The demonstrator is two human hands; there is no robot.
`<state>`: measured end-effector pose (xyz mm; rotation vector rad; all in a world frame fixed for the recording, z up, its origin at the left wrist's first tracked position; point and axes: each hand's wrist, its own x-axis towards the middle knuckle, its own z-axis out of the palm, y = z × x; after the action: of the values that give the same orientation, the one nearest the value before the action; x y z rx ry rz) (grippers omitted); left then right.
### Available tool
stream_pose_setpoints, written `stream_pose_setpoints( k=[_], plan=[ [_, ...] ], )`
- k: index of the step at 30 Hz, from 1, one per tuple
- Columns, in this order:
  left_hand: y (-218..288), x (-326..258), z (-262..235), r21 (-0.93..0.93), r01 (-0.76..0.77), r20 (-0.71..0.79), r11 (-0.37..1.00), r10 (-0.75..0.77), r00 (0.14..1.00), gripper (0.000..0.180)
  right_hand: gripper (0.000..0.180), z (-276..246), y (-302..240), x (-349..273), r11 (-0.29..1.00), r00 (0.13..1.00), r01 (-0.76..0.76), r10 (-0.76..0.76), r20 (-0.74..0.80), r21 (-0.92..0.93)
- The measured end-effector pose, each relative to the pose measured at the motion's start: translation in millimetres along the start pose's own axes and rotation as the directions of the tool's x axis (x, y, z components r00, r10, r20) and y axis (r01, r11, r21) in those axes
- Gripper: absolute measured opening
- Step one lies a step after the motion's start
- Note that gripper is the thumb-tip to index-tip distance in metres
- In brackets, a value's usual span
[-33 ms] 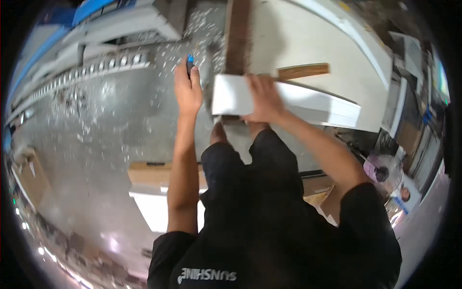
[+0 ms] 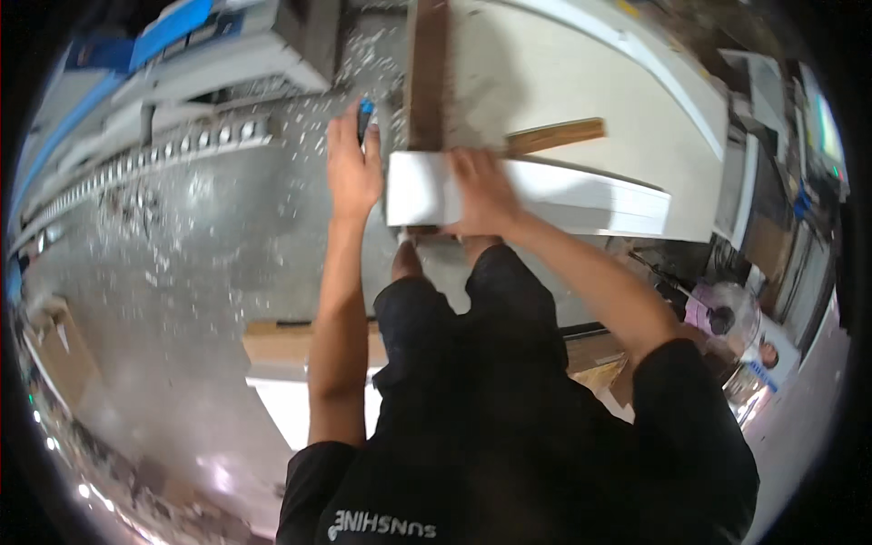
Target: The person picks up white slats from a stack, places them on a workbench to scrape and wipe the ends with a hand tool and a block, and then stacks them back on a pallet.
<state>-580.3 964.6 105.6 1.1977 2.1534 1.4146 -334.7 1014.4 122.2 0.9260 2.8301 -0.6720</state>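
Observation:
My left hand point(image 2: 352, 173) is closed around a slim dark tool with a blue end point(image 2: 364, 116), held over the floor; its kind is not clear. To its right, a long white panel point(image 2: 563, 193) lies across the corner of a pale worktop, its left end jutting past the brown edge. My right hand point(image 2: 484, 195) grips this panel near that end, fingers over the far side and thumb toward the near side. The fingertips are slightly blurred. Just beyond the panel lies a short brown wooden strip point(image 2: 556, 136).
The pale worktop point(image 2: 545, 73) with a brown edge board point(image 2: 427, 82) fills the upper right. White scraps litter the grey floor point(image 2: 227, 209). A grey machine frame point(image 2: 227, 59) stands upper left. Behind me are cardboard boxes point(image 2: 282, 345); a fan point(image 2: 722, 313) stands at right.
The view has shifted slightly, so the worktop and panel appear a little farther left. Both hands keep their holds.

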Motion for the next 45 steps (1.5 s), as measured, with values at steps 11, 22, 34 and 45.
stream_pose_setpoints(
  k=[11, 22, 34, 45],
  plan=[
    [93, 2, 148, 0.371, -0.299, 0.489, 0.879, 0.089, 0.868, 0.051, 0.116, 5, 18, -25, 0.982, 0.966, 0.134, -0.159, -0.205, -0.133],
    [91, -180, -44, 0.542, 0.271, 0.023, 0.796, -0.336, 0.942, 0.041, 0.131, -55, 163, -157, 0.992, 0.998, -0.056, 0.059, 0.02, -0.113],
    [174, -339, 108, -0.078, 0.735, 0.276, 0.674, -0.694, 0.665, 0.061, 0.138, -73, 181, -134, 0.996, 0.976, 0.072, -0.082, 0.203, 0.057],
    [241, -402, 157, -0.924, 0.34, 0.166, 0.173, -0.62, 0.767, 0.105, 0.135, -88, 46, -169, 0.812, 0.394, -0.036, -0.525, 0.755, 0.583]
  ],
)
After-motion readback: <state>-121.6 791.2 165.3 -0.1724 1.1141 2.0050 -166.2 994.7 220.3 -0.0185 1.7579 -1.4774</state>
